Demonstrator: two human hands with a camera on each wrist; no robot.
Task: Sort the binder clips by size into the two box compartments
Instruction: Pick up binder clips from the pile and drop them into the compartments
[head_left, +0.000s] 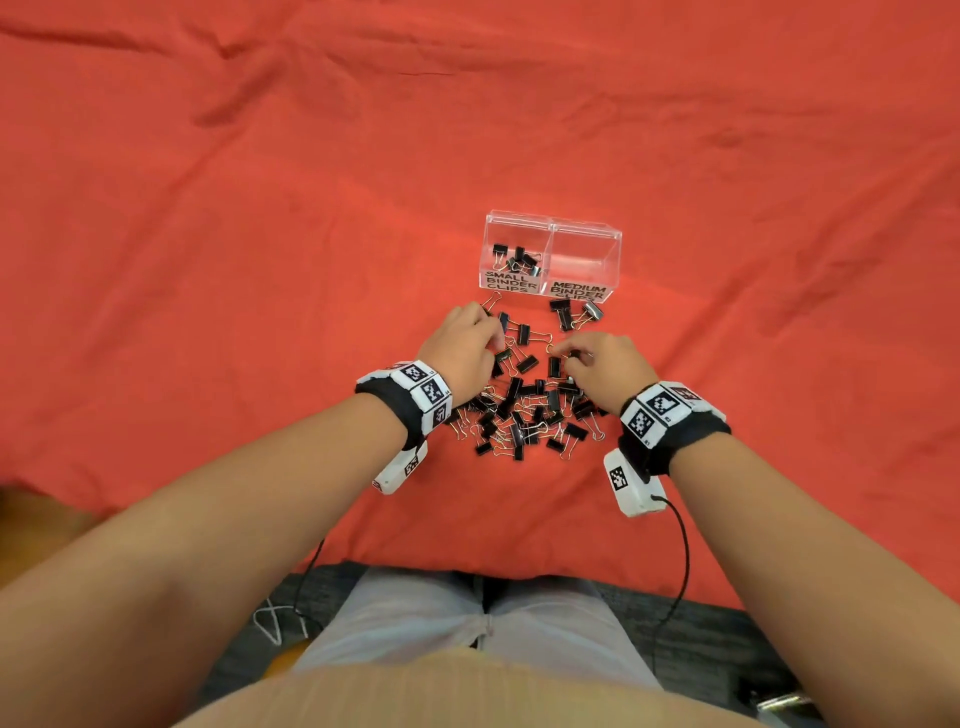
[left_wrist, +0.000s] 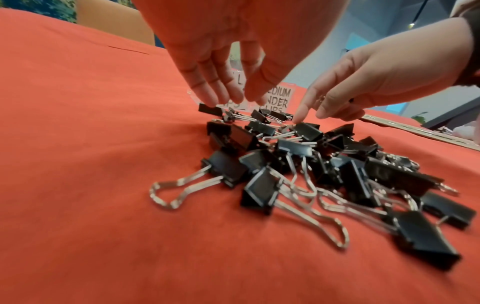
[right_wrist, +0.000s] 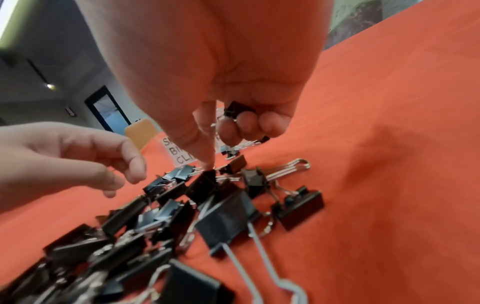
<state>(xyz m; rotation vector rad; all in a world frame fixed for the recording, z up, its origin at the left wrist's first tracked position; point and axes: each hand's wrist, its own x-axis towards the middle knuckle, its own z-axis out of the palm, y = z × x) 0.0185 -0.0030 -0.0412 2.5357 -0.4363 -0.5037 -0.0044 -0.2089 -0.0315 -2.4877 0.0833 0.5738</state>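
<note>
A pile of black binder clips (head_left: 524, 410) of mixed sizes lies on the red cloth in front of a clear two-compartment box (head_left: 551, 224). The box's left side, labelled small, holds several clips (head_left: 517, 259); its right side, labelled medium, looks empty. My left hand (head_left: 491, 340) hovers over the pile's far left end, fingers (left_wrist: 210, 96) reaching down to a clip (left_wrist: 209, 110) and holding nothing. My right hand (head_left: 571, 358) is at the pile's far right; its curled fingers (right_wrist: 246, 123) grip a small clip (right_wrist: 235, 110) in the palm, and its index fingertip touches another clip (right_wrist: 205, 183).
A few clips (head_left: 574, 312) lie apart from the pile just in front of the medium compartment. Red cloth (head_left: 260, 234) covers the whole table around the box. Wrist camera cables (head_left: 683, 561) hang off the near table edge by my lap.
</note>
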